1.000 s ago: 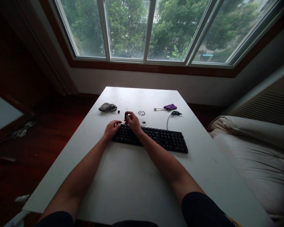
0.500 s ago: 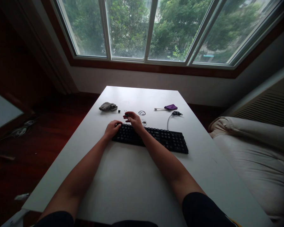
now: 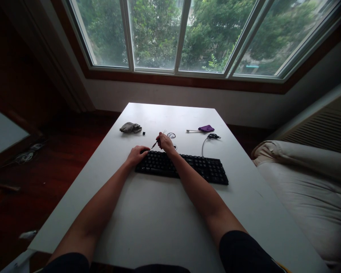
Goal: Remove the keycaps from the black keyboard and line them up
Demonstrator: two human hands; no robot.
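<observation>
A black keyboard (image 3: 210,168) lies across the white table. My left hand (image 3: 136,155) holds its upper left corner, with fingers at the back edge and thumb over the keys. In my right hand (image 3: 165,143), above the keyboard's back edge, is a slim tool (image 3: 154,145). Its dark tapered end points down and left toward the keys near my left thumb, while thin wires stick up from its other end. A small black cube-like piece (image 3: 144,133), possibly a keycap, sits beyond my left hand. My right hand partly hides a round ring-like object (image 3: 175,147).
At the table's (image 3: 159,220) back left is a crumpled grey cloth (image 3: 130,127). Another ring-like object (image 3: 171,135) lies behind my right hand. Farther right are a thin stick (image 3: 192,131), a purple cloth (image 3: 206,128) and the keyboard's coiled cable (image 3: 213,136).
My right hand has turned and moved slightly right; the tool's dark end now points down at the keys, its wires upward. My left hand still holds the keyboard's corner.
</observation>
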